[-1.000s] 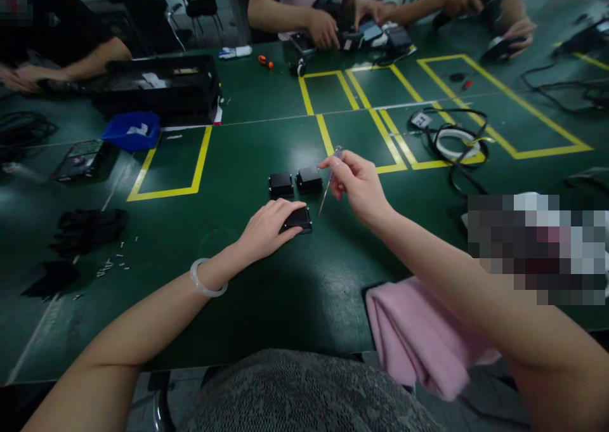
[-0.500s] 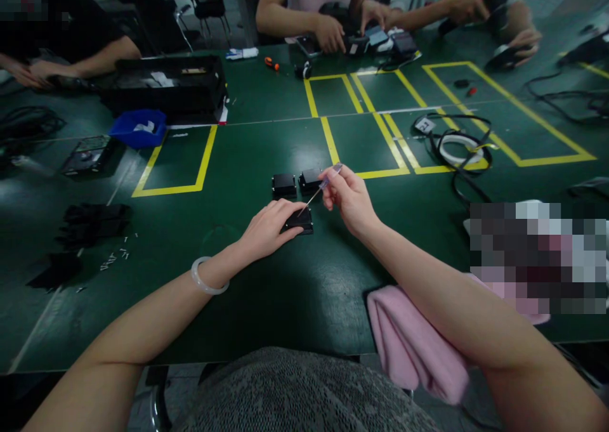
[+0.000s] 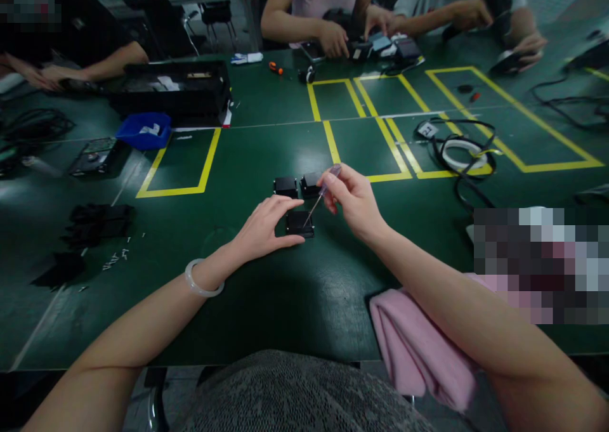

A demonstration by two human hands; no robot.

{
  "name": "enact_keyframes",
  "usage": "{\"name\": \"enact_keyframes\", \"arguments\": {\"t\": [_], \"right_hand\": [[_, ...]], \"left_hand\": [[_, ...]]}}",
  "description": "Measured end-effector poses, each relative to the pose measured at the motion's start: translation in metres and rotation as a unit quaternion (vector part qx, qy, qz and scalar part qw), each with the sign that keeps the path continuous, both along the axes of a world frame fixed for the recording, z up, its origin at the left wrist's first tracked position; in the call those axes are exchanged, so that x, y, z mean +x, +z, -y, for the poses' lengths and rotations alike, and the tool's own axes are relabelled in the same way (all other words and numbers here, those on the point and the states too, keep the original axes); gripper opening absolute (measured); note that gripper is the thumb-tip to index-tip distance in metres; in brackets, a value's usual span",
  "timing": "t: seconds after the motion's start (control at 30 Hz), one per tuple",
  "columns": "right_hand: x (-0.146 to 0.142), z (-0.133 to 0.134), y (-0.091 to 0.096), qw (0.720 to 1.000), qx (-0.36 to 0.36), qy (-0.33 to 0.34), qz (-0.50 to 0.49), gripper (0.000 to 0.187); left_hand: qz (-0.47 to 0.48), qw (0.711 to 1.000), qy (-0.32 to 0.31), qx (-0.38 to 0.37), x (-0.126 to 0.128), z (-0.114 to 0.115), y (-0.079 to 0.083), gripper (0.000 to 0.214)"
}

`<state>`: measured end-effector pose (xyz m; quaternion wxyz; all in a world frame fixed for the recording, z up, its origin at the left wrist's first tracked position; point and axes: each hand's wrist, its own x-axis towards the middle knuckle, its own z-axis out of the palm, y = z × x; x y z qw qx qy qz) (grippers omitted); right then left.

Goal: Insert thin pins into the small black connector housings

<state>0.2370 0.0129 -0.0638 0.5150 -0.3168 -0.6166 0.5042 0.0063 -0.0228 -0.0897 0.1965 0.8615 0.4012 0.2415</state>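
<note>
A small black box (image 3: 299, 223) lies on the green table (image 3: 266, 292) in front of me. My left hand (image 3: 262, 229) grips it from the left, thumb and forefinger around its near and far edges. My right hand (image 3: 354, 197) pinches a thin screwdriver (image 3: 320, 197) with a clear handle, its tip resting on the box's top. Two more small black boxes (image 3: 286, 186) (image 3: 309, 183) sit side by side just behind it.
A pink cloth (image 3: 413, 343) hangs over the near edge at right. Coiled cables (image 3: 459, 153) lie on yellow floor-tape rectangles. A blue bin (image 3: 144, 129), a black tray (image 3: 171, 89) and dark foam pieces (image 3: 98, 222) sit at left. Other people's hands work at the far edge.
My left hand slid off the top of the box and now holds it by its edges. The screwdriver swung down from upright until its tip met the box.
</note>
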Motion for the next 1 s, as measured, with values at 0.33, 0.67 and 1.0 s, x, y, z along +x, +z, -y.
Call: {"name": "enact_keyframes", "arguments": {"t": [0.33, 0.67, 1.0], "right_hand": [[-0.007, 0.012, 0.005, 0.991, -0.051, 0.121, 0.035, 0.059], [-0.012, 0.019, -0.004, 0.981, -0.124, 0.15, 0.015, 0.063], [0.007, 0.0, -0.023, 0.94, 0.163, 0.112, 0.278, 0.038]], "left_hand": [[0.134, 0.988, -0.046, -0.069, 0.016, -0.012, 0.059, 0.047], [0.232, 0.933, -0.098, -0.256, 0.019, -0.018, 0.059, 0.017], [0.189, 0.969, 0.076, -0.142, -0.047, -0.018, 0.094, 0.021]]}}
